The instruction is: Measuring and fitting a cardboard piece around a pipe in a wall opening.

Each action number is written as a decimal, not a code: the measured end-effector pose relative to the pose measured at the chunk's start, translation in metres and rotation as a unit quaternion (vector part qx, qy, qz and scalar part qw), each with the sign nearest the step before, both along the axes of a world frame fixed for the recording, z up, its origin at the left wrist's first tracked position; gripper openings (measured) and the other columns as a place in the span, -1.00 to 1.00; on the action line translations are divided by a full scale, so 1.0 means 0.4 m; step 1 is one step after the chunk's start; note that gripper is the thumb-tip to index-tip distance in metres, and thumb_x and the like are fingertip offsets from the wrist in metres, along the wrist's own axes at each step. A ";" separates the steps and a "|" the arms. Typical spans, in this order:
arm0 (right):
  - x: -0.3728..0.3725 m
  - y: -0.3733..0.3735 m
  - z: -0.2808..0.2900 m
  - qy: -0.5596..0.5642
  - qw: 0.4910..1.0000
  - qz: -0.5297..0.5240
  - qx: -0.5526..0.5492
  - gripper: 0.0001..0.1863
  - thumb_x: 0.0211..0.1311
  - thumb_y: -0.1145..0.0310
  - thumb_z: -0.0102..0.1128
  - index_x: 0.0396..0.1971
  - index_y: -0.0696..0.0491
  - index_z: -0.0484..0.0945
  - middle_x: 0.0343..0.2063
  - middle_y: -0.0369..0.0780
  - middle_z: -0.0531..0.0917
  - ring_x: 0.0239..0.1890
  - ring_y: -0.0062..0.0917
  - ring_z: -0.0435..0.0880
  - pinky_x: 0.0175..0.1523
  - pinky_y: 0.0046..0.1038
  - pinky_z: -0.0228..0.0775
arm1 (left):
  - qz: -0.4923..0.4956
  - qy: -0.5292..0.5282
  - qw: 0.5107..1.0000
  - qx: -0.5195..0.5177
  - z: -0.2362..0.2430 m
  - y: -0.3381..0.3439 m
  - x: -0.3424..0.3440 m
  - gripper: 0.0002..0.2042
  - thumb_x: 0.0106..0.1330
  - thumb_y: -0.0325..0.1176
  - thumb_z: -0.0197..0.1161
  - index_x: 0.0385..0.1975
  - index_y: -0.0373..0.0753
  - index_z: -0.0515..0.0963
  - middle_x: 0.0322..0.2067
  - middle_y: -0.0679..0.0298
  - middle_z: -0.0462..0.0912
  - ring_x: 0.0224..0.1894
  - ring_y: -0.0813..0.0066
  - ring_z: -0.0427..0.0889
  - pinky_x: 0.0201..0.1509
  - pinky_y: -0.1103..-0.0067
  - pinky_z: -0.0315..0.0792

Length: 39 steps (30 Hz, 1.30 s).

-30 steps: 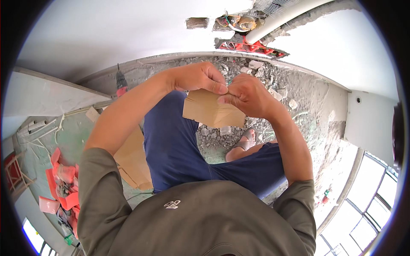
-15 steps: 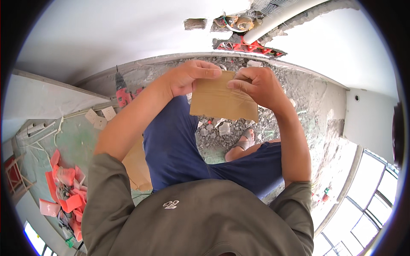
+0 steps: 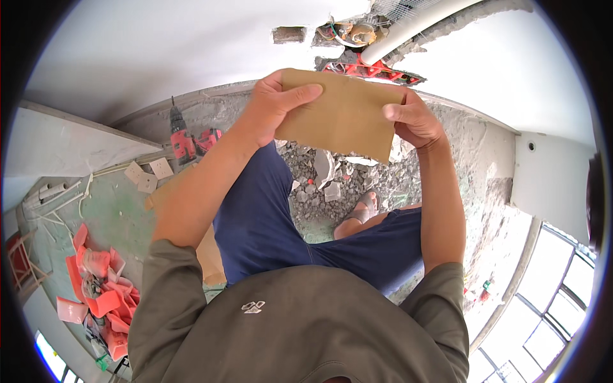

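A flat brown piece of cardboard (image 3: pixel 345 115) is stretched between my two hands, with a rough lower edge. My left hand (image 3: pixel 281 105) pinches its left end, thumb on the face toward me and fingers behind. At the other end my right hand (image 3: pixel 414 118) grips the right edge, its thumb on the front. Beyond the cardboard, low on the wall, red plastic wall boxes (image 3: pixel 373 69) sit in a cut-out, below loose wires (image 3: pixel 351 33) and a white pipe (image 3: pixel 408 33).
Broken rubble (image 3: pixel 319 185) covers the floor by my sandalled foot (image 3: pixel 365 209). A red cordless drill (image 3: pixel 183 142) lies at the left, near white square plates (image 3: pixel 148 176). Pink foam scraps (image 3: pixel 105 287) are piled farther left. Another cardboard sheet (image 3: pixel 211 258) lies beside my leg.
Both hands have moved forward, raising the cardboard toward the wall. My right hand has shifted outward from the top edge to the right end, and more of the sheet shows.
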State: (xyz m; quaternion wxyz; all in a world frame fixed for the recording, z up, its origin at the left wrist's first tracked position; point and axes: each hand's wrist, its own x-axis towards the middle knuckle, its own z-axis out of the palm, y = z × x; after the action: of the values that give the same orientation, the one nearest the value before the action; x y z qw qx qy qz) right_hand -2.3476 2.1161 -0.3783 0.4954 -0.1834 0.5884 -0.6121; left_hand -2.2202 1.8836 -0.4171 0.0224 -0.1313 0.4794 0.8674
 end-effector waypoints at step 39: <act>0.104 -0.100 -0.020 -0.004 0.995 -0.102 -0.003 -0.47 0.01 0.37 0.44 0.00 0.19 0.50 -0.21 -0.22 0.65 -0.14 -0.57 0.61 -0.09 -0.51 0.49 | -0.036 -0.051 0.995 0.075 -0.009 -0.041 0.044 -0.55 0.25 -0.24 0.30 0.05 -0.34 0.41 -0.05 0.17 0.56 -0.06 0.34 0.62 -0.10 0.39 0.57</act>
State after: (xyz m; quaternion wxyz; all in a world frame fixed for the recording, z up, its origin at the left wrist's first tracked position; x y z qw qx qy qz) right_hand -2.3059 2.0763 -0.3865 0.4324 -0.1217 0.6003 -0.6617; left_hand -2.2027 1.8672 -0.4206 0.0879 -0.1562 0.4156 0.8917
